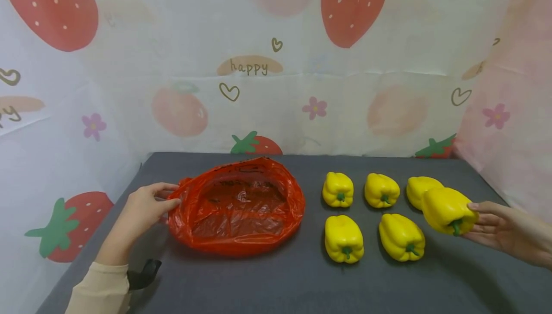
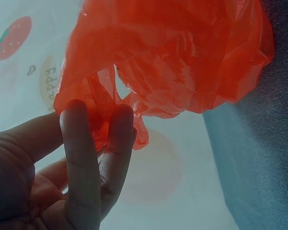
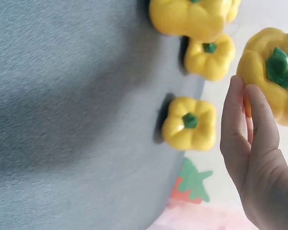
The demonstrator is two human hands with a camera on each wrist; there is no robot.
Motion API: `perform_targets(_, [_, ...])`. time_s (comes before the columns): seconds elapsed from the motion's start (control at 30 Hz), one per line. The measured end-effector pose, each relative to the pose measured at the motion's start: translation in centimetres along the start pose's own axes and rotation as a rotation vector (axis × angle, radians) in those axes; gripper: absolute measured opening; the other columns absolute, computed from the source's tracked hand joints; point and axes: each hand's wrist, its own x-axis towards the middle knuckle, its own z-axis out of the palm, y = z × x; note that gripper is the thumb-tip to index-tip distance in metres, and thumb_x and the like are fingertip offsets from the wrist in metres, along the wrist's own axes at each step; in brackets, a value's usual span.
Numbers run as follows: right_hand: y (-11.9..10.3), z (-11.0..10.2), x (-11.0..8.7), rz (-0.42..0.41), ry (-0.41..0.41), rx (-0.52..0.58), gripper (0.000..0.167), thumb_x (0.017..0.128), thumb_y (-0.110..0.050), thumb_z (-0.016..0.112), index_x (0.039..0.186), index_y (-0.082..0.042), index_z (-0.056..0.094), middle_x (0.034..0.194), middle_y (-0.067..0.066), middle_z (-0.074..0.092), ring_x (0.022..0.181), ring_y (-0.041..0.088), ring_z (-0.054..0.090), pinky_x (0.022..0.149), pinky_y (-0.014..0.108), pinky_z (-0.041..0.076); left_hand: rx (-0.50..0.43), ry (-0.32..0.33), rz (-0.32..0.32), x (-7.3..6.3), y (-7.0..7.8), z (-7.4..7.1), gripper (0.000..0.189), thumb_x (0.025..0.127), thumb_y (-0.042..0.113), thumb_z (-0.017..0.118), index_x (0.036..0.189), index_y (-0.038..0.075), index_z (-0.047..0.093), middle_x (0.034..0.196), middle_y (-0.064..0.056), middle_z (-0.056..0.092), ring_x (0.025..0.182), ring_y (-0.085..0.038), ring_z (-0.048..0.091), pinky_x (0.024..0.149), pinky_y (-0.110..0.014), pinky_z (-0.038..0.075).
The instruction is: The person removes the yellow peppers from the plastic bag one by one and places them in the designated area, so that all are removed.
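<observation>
A red plastic bag [image 1: 241, 247] lies on the grey table with its wide mouth open toward me. My left hand [image 1: 144, 208] pinches the bag's left edge between thumb and fingers; in the left wrist view, the fingertips of that hand [image 2: 81, 158] meet the crumpled red film [image 2: 182, 57]. At the far right, my right hand [image 1: 500, 227] holds a yellow bell pepper [image 1: 444, 206] with a green stem, raised above the table. The right wrist view shows this pepper [image 3: 261, 62] at the fingertips of the right hand [image 3: 259, 148].
Several more yellow bell peppers stand in two rows right of the bag, among them a front one [image 1: 344, 237] and a back one [image 1: 381, 189]. One back pepper [image 1: 416, 189] is partly hidden by the held one. A strawberry-print cloth [image 1: 267, 112] hangs behind the table [image 1: 276, 285].
</observation>
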Motion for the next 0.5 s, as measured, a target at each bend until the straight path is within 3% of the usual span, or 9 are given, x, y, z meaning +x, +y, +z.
perform_targets(0.2, [1.2, -1.1, 0.3, 0.027, -0.007, 0.020, 0.019, 0.105, -0.031, 0.045, 0.101, -0.020, 0.060, 0.105, 0.006, 0.065, 0.097, 0.021, 0.071, 0.096, 0.040, 0.056, 0.000, -0.001, -0.002, 0.0, 0.0, -0.1, 0.054, 0.096, 0.026, 0.065, 0.139, -0.004, 0.051, 0.122, -0.028, 0.063, 0.077, -0.015, 0.068, 0.070, -0.036, 0.062])
perform_targets(0.27, [1.6, -1.2, 0.5, 0.040, 0.009, -0.004, 0.027, 0.105, -0.031, 0.046, 0.114, -0.008, 0.056, 0.104, 0.006, 0.065, 0.096, 0.021, 0.071, 0.096, 0.041, 0.057, 0.000, -0.001, -0.003, 0.0, 0.0, 0.0, 0.054, 0.096, 0.026, 0.065, 0.139, -0.004, 0.051, 0.122, -0.027, 0.063, 0.078, -0.015, 0.069, 0.070, -0.037, 0.062])
perform_targets(0.37, [2.2, -1.4, 0.8, 0.074, 0.050, -0.063, 0.058, 0.104, -0.033, 0.047, 0.138, 0.011, 0.032, 0.103, 0.006, 0.064, 0.094, 0.019, 0.071, 0.096, 0.041, 0.056, -0.002, -0.001, -0.003, 0.0, 0.0, 0.0, 0.054, 0.096, 0.026, 0.065, 0.139, -0.003, 0.051, 0.122, -0.027, 0.063, 0.078, -0.015, 0.069, 0.071, -0.037, 0.063])
perform_targets(0.43, [2.5, -1.6, 1.0, 0.089, 0.062, -0.092, 0.073, 0.104, -0.035, 0.047, 0.144, 0.015, 0.014, 0.102, 0.006, 0.064, 0.093, 0.018, 0.070, 0.096, 0.041, 0.056, -0.002, 0.000, -0.001, 0.0, 0.0, 0.0, 0.054, 0.096, 0.027, 0.065, 0.139, -0.003, 0.051, 0.122, -0.027, 0.063, 0.078, -0.016, 0.069, 0.071, -0.037, 0.063])
perform_targets(0.5, [2.9, -2.1, 1.2, 0.089, 0.056, -0.084, 0.062, 0.104, -0.034, 0.047, 0.139, 0.013, 0.029, 0.102, 0.005, 0.065, 0.093, 0.019, 0.071, 0.096, 0.042, 0.056, -0.002, 0.002, -0.003, 0.0, -0.1, -0.1, 0.054, 0.096, 0.027, 0.065, 0.139, -0.003, 0.051, 0.123, -0.027, 0.063, 0.079, -0.016, 0.069, 0.071, -0.037, 0.063])
